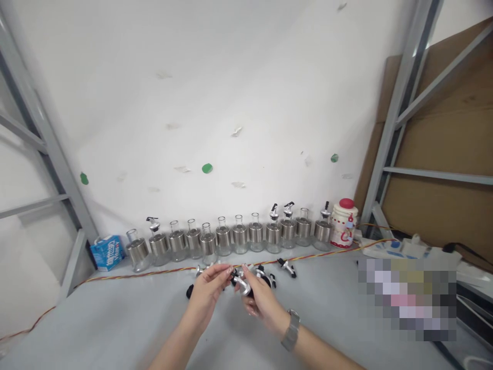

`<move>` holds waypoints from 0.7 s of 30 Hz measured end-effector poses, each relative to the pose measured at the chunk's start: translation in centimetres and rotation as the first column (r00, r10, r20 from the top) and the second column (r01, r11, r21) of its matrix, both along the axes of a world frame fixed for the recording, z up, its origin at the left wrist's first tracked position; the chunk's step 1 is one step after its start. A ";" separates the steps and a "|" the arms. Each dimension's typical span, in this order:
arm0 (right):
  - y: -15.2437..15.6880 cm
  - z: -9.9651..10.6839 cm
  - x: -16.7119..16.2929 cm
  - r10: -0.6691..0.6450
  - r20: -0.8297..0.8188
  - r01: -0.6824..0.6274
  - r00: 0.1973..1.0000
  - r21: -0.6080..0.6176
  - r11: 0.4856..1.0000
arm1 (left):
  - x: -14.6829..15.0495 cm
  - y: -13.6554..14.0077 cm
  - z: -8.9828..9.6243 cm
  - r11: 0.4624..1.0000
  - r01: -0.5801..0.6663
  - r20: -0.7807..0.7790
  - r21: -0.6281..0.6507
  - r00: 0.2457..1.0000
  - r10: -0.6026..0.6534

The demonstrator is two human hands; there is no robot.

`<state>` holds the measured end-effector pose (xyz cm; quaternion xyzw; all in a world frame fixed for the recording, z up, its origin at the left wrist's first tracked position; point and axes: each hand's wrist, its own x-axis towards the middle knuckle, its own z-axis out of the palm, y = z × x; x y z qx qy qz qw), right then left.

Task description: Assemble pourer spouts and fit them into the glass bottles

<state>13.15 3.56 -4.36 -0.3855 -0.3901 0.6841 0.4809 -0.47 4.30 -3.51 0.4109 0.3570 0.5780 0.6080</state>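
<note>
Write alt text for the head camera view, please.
Two bare hands, left hand and right hand, together hold a small metal pourer spout above a grey table. Behind, a row of glass bottles lines the white wall.

The grey table (115, 329) lies open on the near left. A row of glass bottles (231, 237) blocks the rear wall edge (a twisted cable (154, 272) runs just before it), with loose pourer spouts (287, 267) scattered at centre.

I note grey table (115, 329). Row of glass bottles (231, 239) stands along wall edge. Blue carton (108, 252) at row's left end, red-lidded jar (344, 223) at right end. Twisted cable (146, 273) runs before bottles. Loose pourer spouts (287, 266) lie near cable.
</note>
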 end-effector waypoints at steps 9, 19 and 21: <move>-0.4 0.1 0.0 0.118 -0.186 -0.129 0.975 -0.044 0.991 | 0.6 -0.5 0.0 0.999 0.032 0.087 -0.018 0.996 -0.030; -0.4 -0.5 -0.1 0.157 -0.229 -0.171 0.961 -0.043 0.984 | 1.0 -0.8 0.3 0.999 0.039 0.113 -0.022 0.993 -0.036; -0.5 -0.5 0.0 0.190 -0.250 -0.203 0.950 -0.027 0.979 | 0.9 -0.8 0.5 0.998 0.061 0.106 -0.008 0.993 -0.059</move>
